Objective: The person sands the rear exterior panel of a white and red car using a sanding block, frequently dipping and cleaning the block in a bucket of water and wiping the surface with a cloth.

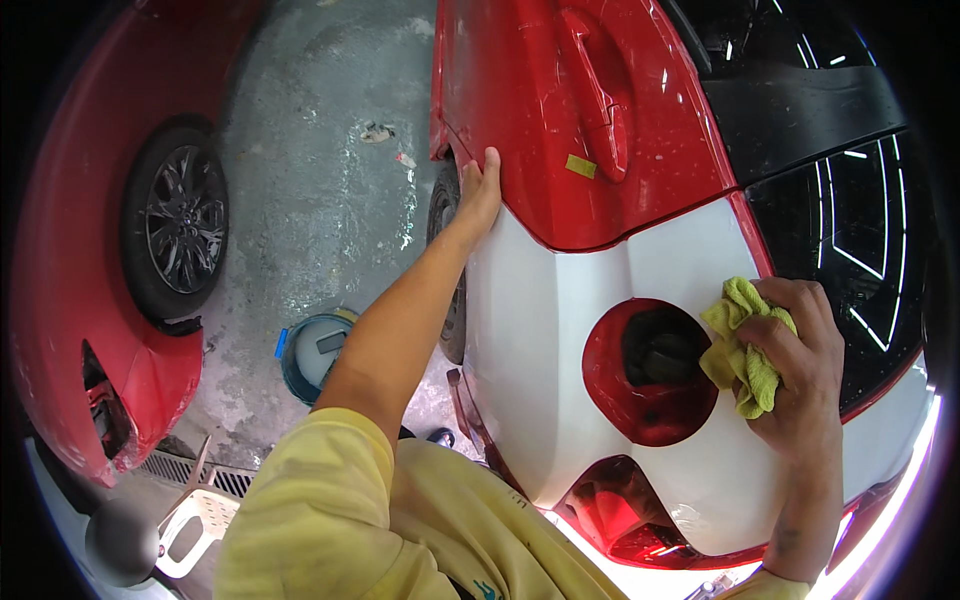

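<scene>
A crumpled yellow-green cloth (pixel 755 385) is bunched in my right hand (pixel 795 355), just right of the round fuel filler recess (pixel 650 420). That recess is red inside, with a black part in its middle. White coating covers the car's rear side panel (pixel 525 330) around it. My left arm reaches forward, and my left hand (pixel 481 195) rests at the panel's outer edge above the rear wheel (pixel 450 300), by the red door (pixel 520 120). Its visible fingers stretch out; some are hidden. No object shows in that hand.
A second red car (pixel 60 250) stands to the left across the wet grey floor (pixel 290 150). Between the cars is a bucket (pixel 300 365) of cloudy liquid. A white plastic stool (pixel 205 520) is at lower left. Below the panel sits the tail light (pixel 620 510).
</scene>
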`<move>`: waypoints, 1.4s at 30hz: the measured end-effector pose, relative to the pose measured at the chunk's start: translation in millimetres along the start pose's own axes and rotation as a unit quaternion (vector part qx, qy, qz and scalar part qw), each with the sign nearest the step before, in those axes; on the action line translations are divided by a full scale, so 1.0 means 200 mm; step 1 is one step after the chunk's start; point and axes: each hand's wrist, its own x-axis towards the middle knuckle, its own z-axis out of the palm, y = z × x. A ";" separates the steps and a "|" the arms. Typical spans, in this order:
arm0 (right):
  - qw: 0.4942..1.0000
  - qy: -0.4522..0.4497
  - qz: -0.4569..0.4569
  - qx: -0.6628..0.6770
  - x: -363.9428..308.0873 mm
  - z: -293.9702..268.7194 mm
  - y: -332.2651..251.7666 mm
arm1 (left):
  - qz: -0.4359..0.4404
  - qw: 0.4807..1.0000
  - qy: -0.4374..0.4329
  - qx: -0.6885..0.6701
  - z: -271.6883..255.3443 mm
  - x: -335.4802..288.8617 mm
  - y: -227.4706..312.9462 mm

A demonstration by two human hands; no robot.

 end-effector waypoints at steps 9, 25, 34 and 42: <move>1.000 -0.005 0.013 -0.003 0.00 -0.02 -0.01 | 0.075 0.978 0.071 0.181 0.12 -0.08 -0.23; 0.997 -0.006 -0.044 -0.068 -0.10 0.03 0.05 | 0.132 0.983 0.021 0.128 0.05 -0.38 -0.27; 0.982 -0.034 -0.053 -0.180 -0.29 0.05 0.03 | 0.200 0.952 -0.018 0.231 0.45 -1.88 -0.81; 0.974 -0.023 -0.090 -0.207 -0.93 -0.15 -0.12 | 0.122 0.981 0.093 0.121 0.21 -1.32 -0.84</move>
